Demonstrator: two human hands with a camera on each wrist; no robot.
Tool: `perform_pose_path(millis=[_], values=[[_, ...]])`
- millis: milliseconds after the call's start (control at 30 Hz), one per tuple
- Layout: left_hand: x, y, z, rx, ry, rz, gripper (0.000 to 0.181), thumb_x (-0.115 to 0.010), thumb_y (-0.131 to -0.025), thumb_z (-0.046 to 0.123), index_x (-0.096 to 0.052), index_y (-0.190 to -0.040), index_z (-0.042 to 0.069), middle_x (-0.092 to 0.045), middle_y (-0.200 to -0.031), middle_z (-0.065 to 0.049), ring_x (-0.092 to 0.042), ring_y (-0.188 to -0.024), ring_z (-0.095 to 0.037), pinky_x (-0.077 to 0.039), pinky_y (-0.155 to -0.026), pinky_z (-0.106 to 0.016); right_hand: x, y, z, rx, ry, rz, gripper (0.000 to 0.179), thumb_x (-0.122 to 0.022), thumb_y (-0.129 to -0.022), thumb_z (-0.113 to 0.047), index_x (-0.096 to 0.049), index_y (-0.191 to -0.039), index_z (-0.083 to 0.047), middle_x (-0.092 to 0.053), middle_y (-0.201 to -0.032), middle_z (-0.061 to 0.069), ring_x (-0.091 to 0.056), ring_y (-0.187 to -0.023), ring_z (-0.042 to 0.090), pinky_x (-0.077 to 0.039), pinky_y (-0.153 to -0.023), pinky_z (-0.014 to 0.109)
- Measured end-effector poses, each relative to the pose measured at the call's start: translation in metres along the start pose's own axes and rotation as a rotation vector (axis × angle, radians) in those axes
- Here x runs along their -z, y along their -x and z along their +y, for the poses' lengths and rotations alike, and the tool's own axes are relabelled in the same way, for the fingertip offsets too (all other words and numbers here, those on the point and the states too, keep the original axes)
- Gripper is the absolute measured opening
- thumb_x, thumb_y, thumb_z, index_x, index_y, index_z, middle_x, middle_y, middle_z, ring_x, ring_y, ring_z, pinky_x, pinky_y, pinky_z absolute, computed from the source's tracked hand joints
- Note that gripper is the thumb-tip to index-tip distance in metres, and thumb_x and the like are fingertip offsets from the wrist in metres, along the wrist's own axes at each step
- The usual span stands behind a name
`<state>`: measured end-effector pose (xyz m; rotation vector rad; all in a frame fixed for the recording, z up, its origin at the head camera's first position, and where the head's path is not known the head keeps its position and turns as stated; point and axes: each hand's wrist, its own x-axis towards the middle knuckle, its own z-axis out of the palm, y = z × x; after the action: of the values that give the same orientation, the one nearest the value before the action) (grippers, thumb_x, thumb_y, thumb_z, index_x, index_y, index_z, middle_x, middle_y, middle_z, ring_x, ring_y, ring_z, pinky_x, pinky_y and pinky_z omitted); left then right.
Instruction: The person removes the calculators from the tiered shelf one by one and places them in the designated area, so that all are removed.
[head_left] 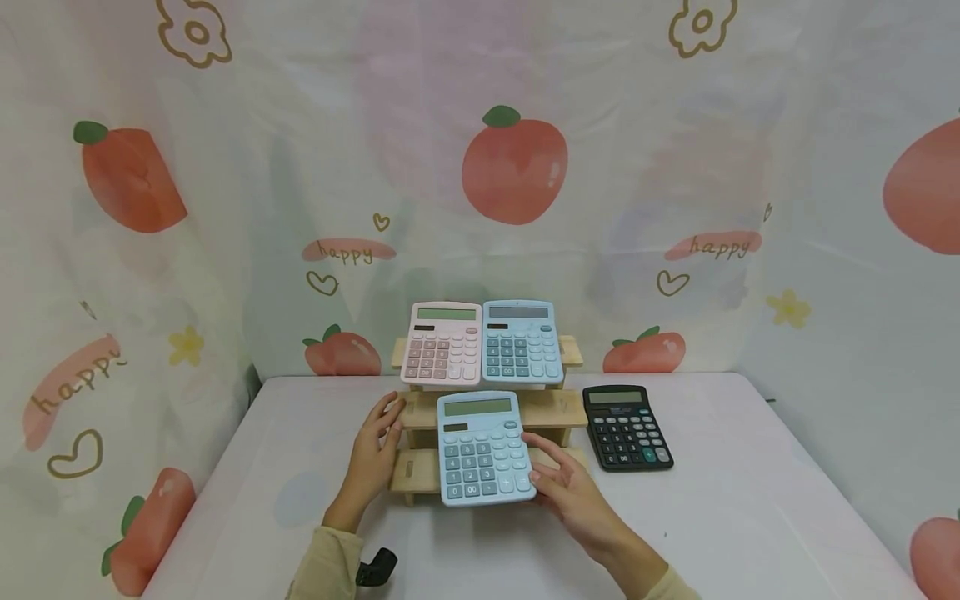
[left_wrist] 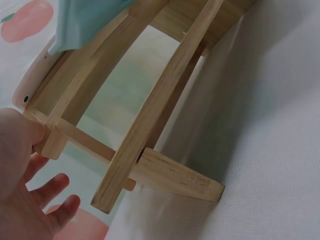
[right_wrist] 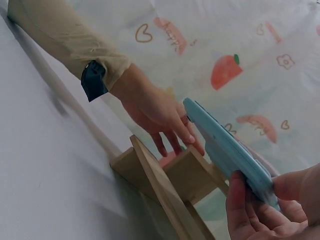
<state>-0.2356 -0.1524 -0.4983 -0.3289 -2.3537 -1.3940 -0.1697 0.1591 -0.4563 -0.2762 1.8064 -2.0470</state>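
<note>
Counter (head_left: 750, 508): white covering, matte, fine-woven up close; runs out around and beyond both hands. Nearest: beige cloth sleeves (head_left: 327, 560), creased, with a dark fitting (head_left: 377, 568) at the left cuff.

Right hand (head_left: 576, 496): narrow grip, thumb and fingers pinching the right edge of a light blue calculator (head_left: 491, 450). It is held between the two hands, tilted, in front of a wooden rack (head_left: 551, 408). Smooth plastic look, rounded corners, raised keys in two shades of blue, grey-green screen.

Left hand (head_left: 372, 446): fingers relaxed and spread, touching the left end of the rack's middle step. Rack: three steps, straight pale planks, grain visible.

Beyond the right hand, just beside the rack: black calculator (head_left: 628, 429), flat on the counter, one key green.

Beyond both hands, at the top step, side by side: pink calculator (head_left: 442, 343) to the left, second blue calculator (head_left: 521, 343) to the right.

Farthest: pale cloth backdrop (head_left: 600, 67) on three sides, lightly wrinkled, printed with round red fruit, hearts and "happy".
</note>
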Motion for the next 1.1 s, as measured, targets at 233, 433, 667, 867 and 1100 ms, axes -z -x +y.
perform_pose_path(millis=[233, 433, 667, 867, 1100], values=[[0.000, 0.001, -0.001, -0.004, 0.001, -0.004, 0.039, -0.051, -0.105, 0.010, -0.055, -0.141, -0.006, -0.044, -0.156, -0.022, -0.050, -0.134, -0.046, -0.048, -0.098, -0.062, 0.009, 0.010, -0.002, -0.011, 0.004, 0.029, 0.060, -0.044, -0.107, -0.010, -0.017, -0.161, -0.008, -0.039, -0.156, 0.029, -0.064, -0.123, 0.009, -0.054, -0.099, 0.025], [0.000, 0.001, -0.001, -0.010, -0.003, 0.001, 0.039, -0.051, -0.105, 0.010, -0.055, -0.140, -0.007, -0.044, -0.155, -0.023, -0.050, -0.134, -0.047, -0.048, -0.097, -0.062, 0.020, 0.018, -0.004, -0.014, 0.019, 0.046, 0.061, -0.043, -0.108, -0.011, -0.015, -0.162, -0.009, -0.037, -0.157, 0.030, -0.065, -0.121, 0.006, -0.054, -0.099, 0.025], [-0.001, 0.000, -0.002, -0.011, -0.003, -0.004, 0.039, -0.052, -0.105, 0.011, -0.055, -0.141, -0.006, -0.044, -0.155, -0.022, -0.050, -0.134, -0.047, -0.048, -0.098, -0.063, 0.032, 0.027, -0.006, -0.033, 0.041, 0.091, 0.060, -0.042, -0.109, -0.013, -0.015, -0.162, -0.010, -0.037, -0.158, 0.029, -0.065, -0.120, 0.007, -0.055, -0.097, 0.026], [-0.001, 0.000, -0.002, -0.017, -0.003, -0.003, 0.039, -0.051, -0.105, 0.010, -0.055, -0.140, -0.006, -0.044, -0.155, -0.023, -0.050, -0.134, -0.048, -0.048, -0.097, -0.065, 0.043, 0.034, -0.008, -0.053, 0.074, 0.138, 0.058, -0.040, -0.109, -0.012, -0.015, -0.162, -0.011, -0.040, -0.157, 0.027, -0.066, -0.116, 0.008, -0.055, -0.095, 0.026], [0.000, 0.000, -0.002, -0.011, -0.009, -0.003, 0.039, -0.051, -0.106, 0.011, -0.055, -0.141, -0.006, -0.044, -0.155, -0.023, -0.049, -0.135, -0.048, -0.048, -0.098, -0.064, 0.058, 0.039, -0.009, -0.057, 0.115, 0.177, 0.057, -0.041, -0.109, -0.012, -0.018, -0.161, -0.008, -0.059, -0.145, 0.013, -0.068, -0.109, 0.009, -0.055, -0.091, 0.027]])
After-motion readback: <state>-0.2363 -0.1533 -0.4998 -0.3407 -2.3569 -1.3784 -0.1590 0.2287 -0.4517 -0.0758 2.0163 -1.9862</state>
